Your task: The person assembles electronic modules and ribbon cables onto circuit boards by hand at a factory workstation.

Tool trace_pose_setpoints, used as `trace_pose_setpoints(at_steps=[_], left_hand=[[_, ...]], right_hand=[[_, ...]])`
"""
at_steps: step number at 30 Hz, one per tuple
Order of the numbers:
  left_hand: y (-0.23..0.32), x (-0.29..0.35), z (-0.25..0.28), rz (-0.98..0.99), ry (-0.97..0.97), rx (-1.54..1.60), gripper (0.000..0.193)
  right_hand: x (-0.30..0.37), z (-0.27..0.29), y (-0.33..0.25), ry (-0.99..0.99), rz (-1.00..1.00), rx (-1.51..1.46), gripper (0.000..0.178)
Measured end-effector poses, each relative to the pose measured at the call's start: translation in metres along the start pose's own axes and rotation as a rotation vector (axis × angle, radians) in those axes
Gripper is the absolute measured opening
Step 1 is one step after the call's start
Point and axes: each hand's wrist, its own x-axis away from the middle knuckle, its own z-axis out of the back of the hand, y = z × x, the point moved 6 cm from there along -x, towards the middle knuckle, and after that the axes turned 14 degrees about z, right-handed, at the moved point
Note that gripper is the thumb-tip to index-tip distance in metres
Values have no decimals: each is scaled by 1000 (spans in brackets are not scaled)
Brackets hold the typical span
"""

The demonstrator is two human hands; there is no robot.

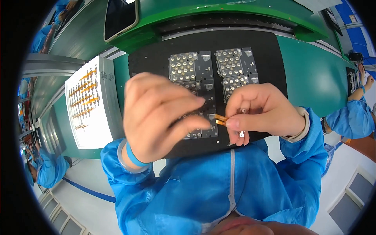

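My right hand pinches small orange flex cables between thumb and fingers. Their ends stick out toward my left hand, and small metal parts show below the fingers. My left hand is slightly blurred, thumb and forefinger apart, with nothing visible between them; its fingertips are close to the cable ends but not touching them. Beneath both hands, dark circuit boards with round silvery domes lie in two columns, a left column and a right column. They rest on a black mat, and my hands cover part of them.
To the left stands a white block with rows of orange flex cables on its face. A phone lies at the back left, near a green frame behind the mat. Co-workers in blue sleeves are at both sides.
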Motion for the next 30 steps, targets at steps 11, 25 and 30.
trace_pose_setpoints(at_steps=[11,25,30], left_hand=[[-26,-9,-18,97,-127,272,19],[-26,-6,-31,63,-55,-298,27],[-38,-7,-45,201,-73,-295,32]], right_hand=[[-22,10,-6,-12,17,238,13],[-37,50,-15,159,-164,579,14],[-48,66,-10,233,-172,696,23]])
